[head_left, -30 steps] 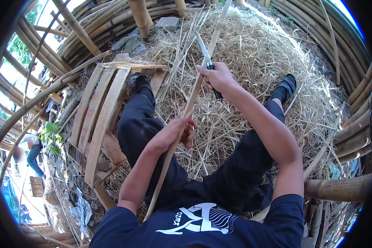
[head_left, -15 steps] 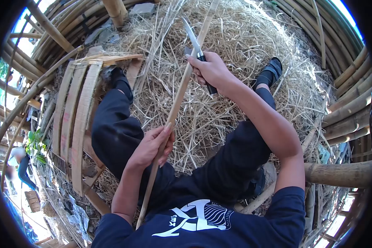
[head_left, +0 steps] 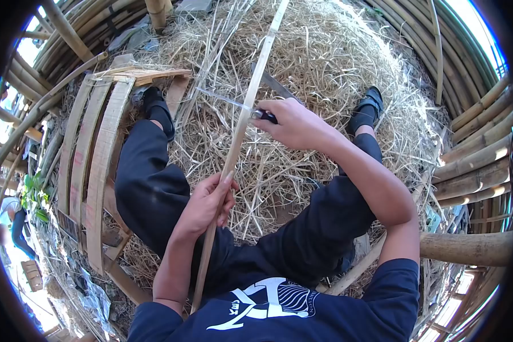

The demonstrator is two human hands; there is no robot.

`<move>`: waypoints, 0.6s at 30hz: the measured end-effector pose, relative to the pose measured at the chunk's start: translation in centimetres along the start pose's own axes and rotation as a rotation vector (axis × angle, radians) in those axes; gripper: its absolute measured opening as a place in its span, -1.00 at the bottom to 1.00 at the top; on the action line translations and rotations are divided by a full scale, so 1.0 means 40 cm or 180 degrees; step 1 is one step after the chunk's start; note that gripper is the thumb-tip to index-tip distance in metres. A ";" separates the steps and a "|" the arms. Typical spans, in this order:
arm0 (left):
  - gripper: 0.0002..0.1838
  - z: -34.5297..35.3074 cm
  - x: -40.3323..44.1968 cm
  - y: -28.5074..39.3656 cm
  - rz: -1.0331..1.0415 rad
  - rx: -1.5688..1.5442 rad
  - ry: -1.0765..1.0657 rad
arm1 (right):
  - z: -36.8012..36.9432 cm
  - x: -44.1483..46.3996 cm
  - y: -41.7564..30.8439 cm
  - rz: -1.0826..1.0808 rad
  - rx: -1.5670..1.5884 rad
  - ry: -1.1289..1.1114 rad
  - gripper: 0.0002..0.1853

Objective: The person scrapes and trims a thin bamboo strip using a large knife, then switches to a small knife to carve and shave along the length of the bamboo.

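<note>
A long, pale bamboo strip [head_left: 249,97] slants from my lap up past the top of the view. My left hand [head_left: 205,205] is closed round its lower part, thumb along the strip. In my right hand [head_left: 293,122] is a knife [head_left: 265,116], its dark handle wrapped by the fingers. The thin blade points left and looks to be at or across the strip; motion blurs it. Beyond the right hand shows a dark grey flat blade [head_left: 276,85]; whether it lies on the straw or touches the hand, I cannot tell.
Dry straw and shavings [head_left: 330,62] cover the ground between my feet. A slatted wooden crate [head_left: 105,159] stands at left. Bamboo poles [head_left: 473,171] wall both sides, and a thick pole [head_left: 467,249] juts in at right. Another person [head_left: 17,219] is at far left.
My right hand has turned, so the knife blade swings from pointing up to pointing left, and the hand sits slightly lower. My left hand keeps its hold on the strip. The view has shifted slightly.
</note>
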State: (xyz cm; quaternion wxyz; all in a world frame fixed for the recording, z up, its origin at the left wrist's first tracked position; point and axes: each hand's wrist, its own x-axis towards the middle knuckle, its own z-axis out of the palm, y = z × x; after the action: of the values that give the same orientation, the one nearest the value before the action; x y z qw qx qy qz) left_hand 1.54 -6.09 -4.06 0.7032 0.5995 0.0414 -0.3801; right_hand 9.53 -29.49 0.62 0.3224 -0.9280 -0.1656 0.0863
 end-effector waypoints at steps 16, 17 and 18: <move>-0.72 -0.006 0.031 -0.016 -0.0081 -0.0248 0.0298 | 0.041 -0.001 0.088 -0.0262 -0.0069 -0.0513 -0.63; -0.72 -0.006 0.033 -0.018 -0.0062 -0.0234 0.0307 | 0.047 0.000 0.093 -0.0244 -0.0054 -0.0509 -0.63; -0.72 -0.006 0.036 -0.017 -0.0078 -0.0228 0.0303 | 0.051 0.003 0.095 -0.0201 -0.0019 -0.0535 -0.64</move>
State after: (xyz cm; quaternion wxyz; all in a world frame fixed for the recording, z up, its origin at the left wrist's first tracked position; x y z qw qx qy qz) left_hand 2.25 -6.57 -5.42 0.7167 0.5907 0.0957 -0.3581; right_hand 10.03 -31.09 -3.37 0.3072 -0.9127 -0.2215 0.1532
